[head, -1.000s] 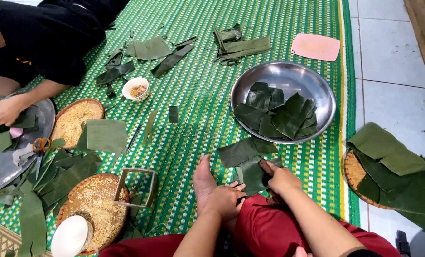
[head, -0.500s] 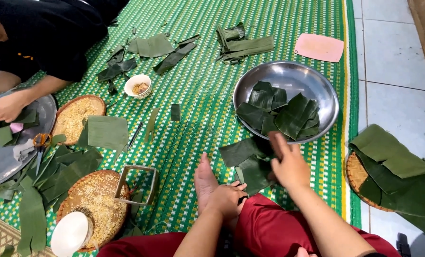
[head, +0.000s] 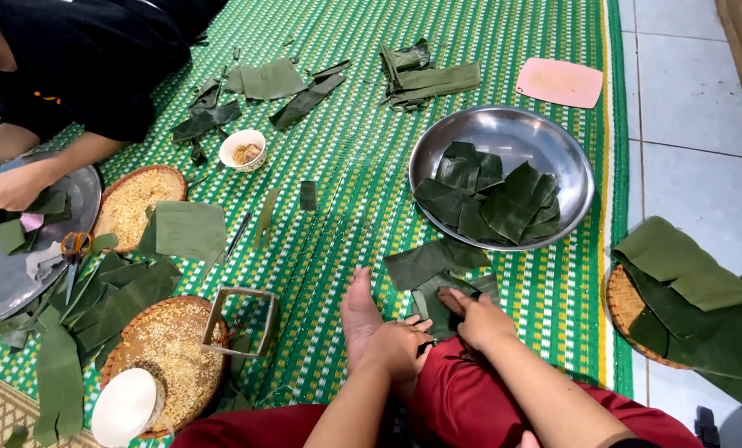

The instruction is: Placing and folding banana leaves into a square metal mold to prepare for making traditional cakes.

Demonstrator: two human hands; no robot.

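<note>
Resting on the folded leaf piece (head: 437, 311): right hand (head: 480, 322), fingers curled down onto it, pressing or gripping, cannot tell which. Left hand (head: 397, 347) just beside, fingers curled against the bare foot (head: 361, 315) and the red trouser knee (head: 462, 398); whether it holds anything cannot be told. Leaf piece lying on the green woven mat (head: 346, 166), directly under and ahead of the right hand, touching a larger flat leaf (head: 425, 261) beyond it.

Further out, straight ahead of the right hand: steel bowl (head: 554, 149) holding a heap of cut leaves (head: 487, 199), its near rim just beyond the flat leaf. Pink board (head: 560, 82) past the bowl. Far right, at the mat's edge: woven tray (head: 624, 303) half on the tiled floor (head: 695, 99), covered by big leaves (head: 695, 307).

Left of the foot: square metal frame (head: 240, 322) leaning on a basket of rice (head: 168, 348), white bowl (head: 124, 406) at its near edge. Second rice basket (head: 134, 203) further out, small bowl (head: 244, 149) beyond. Open strip of bare mat running from the foot up the middle, between frame and steel bowl. Far left: another person's hand (head: 10, 189) over a round steel tray (head: 2, 265).
</note>
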